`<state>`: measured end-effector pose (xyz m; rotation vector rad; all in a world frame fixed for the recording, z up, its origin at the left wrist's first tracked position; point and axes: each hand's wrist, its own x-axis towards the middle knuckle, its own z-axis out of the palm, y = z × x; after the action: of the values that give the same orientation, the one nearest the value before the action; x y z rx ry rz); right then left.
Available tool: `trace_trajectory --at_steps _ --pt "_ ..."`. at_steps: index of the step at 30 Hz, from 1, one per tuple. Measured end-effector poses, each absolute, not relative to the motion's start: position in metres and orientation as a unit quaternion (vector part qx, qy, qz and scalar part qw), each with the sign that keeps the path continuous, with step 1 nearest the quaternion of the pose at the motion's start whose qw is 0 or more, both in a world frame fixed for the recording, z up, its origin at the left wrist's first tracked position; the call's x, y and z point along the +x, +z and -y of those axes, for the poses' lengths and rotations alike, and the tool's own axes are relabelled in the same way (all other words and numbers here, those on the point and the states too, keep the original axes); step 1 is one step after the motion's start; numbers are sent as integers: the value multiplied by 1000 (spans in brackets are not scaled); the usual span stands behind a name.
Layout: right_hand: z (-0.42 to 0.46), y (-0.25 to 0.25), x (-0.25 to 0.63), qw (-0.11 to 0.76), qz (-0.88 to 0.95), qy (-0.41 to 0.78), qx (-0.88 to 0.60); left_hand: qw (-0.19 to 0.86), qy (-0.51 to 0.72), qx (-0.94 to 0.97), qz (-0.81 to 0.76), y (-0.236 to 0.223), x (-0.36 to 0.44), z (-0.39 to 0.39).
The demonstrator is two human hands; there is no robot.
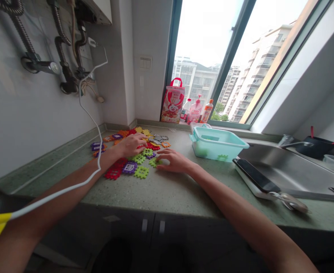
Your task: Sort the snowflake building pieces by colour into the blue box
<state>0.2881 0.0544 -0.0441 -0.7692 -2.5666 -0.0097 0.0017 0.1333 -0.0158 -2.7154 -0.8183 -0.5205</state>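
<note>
Colorful plastic gear-edged building tiles lie in a loose spread on the counter. My left hand (132,145) reaches over the middle of the spread, fingers stretched out above red and grey tiles (157,138); its fingertips partly cover what lies below. At the right edge of the spread, my right hand (173,160) rests low with thumb and fingers apart, close beside a lime green tile (153,162). Nearer to me lie a purple tile with a white window insert (129,167), a red tile (113,173) and another lime green tile (141,172).
A turquoise plastic bin (219,146) with a few green tiles inside stands right of my hands. Beyond it are a steel sink (294,170) and a phone (256,175) at its edge. A white cable (91,117) hangs across my left arm. Bottles (195,111) line the windowsill.
</note>
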Motion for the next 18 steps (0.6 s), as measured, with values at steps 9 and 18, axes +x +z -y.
trace_trajectory --at_steps 9,18 --pt "-81 -47 330 223 876 14 -428 123 -155 -931 308 -20 5 -132" --pt "-74 -42 325 314 860 -54 -398 1 -119 -967 225 -18 28 -109"
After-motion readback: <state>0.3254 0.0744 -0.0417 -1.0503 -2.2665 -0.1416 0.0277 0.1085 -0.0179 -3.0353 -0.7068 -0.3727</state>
